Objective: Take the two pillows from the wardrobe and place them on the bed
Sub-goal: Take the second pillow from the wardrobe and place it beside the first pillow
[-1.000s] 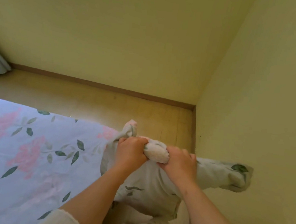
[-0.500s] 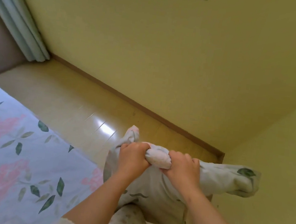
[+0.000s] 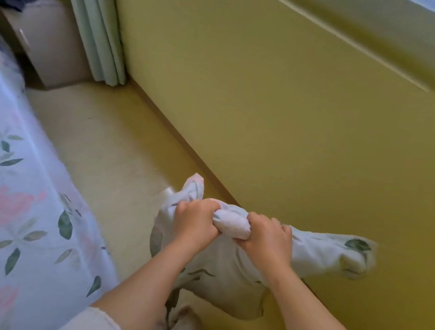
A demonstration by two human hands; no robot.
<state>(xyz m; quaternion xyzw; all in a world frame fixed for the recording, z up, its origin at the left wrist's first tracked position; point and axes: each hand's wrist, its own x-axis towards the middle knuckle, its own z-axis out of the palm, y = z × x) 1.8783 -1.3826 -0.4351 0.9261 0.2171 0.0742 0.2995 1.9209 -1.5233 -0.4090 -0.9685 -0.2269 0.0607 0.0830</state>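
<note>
A pale pillow with green leaf print hangs in front of me above the floor. My left hand grips its bunched top edge on the left, and my right hand grips the same edge on the right. Both fists are tight around the fabric. A pillow corner sticks out to the right toward the wall. The bed, covered in a light sheet with pink flowers and green leaves, lies to my left. A second pillow and the wardrobe are out of sight.
A strip of yellowish floor runs between the bed and the yellow wall. Pale green curtains hang at the far end beside a beige cabinet with dark cloth on top. A window sill juts out at upper right.
The view has swung left and up, bringing the curtains, cabinet and window sill into sight. Both hands keep the same grip on the pillow.
</note>
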